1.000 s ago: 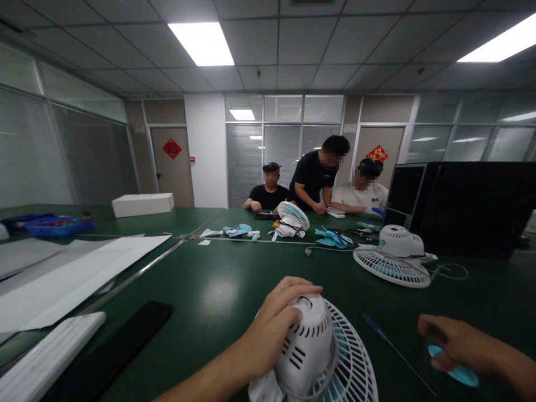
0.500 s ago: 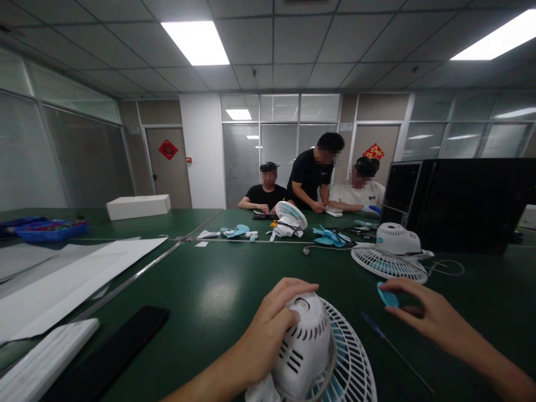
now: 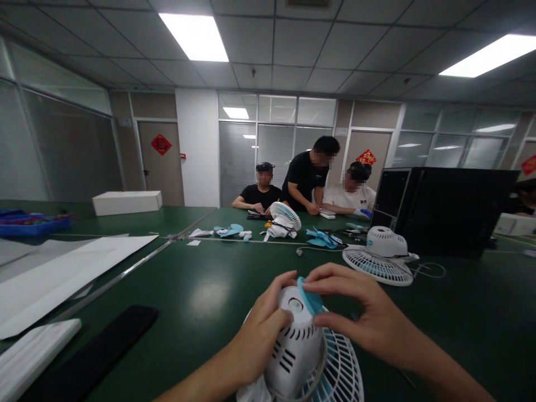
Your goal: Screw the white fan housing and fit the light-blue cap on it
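A white fan (image 3: 299, 349) lies grille-down on the green table (image 3: 201, 285) in front of me, its motor housing pointing up. My left hand (image 3: 262, 335) is wrapped round the left side of that housing. My right hand (image 3: 360, 315) pinches a small light-blue plastic part (image 3: 309, 296) and holds it against the top of the housing, beside the round hole there.
Another white fan (image 3: 379, 257) lies at the right, near a black computer case (image 3: 444, 209). Blue fan blades (image 3: 320, 237) and a third fan (image 3: 282, 219) lie farther back. Three people sit or stand at the far end. White sheets (image 3: 62, 268) and a black slab (image 3: 90, 357) lie at left.
My right hand has carried the light-blue part from the table at the right up and leftward onto the top of the fan housing. My left hand has stayed on the housing.
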Tool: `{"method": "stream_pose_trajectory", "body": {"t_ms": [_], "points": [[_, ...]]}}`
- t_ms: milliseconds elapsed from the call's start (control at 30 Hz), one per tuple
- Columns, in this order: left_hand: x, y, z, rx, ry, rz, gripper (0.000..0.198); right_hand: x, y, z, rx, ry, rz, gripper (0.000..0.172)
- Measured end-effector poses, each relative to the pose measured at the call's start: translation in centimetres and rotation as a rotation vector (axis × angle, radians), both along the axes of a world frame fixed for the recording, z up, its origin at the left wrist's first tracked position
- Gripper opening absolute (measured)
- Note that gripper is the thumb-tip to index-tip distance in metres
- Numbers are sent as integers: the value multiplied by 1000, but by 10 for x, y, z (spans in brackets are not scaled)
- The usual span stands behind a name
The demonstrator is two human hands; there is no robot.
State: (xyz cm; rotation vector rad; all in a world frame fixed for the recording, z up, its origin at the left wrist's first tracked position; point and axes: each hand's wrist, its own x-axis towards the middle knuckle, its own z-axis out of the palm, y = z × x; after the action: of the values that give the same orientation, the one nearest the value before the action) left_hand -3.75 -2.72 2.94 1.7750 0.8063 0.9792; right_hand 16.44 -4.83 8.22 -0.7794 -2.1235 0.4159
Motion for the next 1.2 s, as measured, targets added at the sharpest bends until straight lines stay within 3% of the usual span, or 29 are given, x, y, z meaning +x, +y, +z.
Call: {"method": "stream_pose_trajectory", "body": {"t_ms": [67,167,333,533,767,967,1200], "points": [[0,-1,1,11,1,-7,59,-13,3,13,63,-121,42,29],[0,-3,3,-14,17,-2,60,-19,9,22,4,-213,89,29],[-2,-4,3,-46,40,-18,65,-12,13,22,-71,-221,110,30],[-6,0,-9,45,70,-50,78,-9,7,21,-22,-232,96,32],[-1,-6,-1,143,170,4,96,-8,10,19,-24,-283,111,27],[2,-6,2,197,158,20,86,-2,29,9,-112,-186,190,20],[3,-7,5,253,139,5,63,-3,31,6,-81,-230,130,16]]}}
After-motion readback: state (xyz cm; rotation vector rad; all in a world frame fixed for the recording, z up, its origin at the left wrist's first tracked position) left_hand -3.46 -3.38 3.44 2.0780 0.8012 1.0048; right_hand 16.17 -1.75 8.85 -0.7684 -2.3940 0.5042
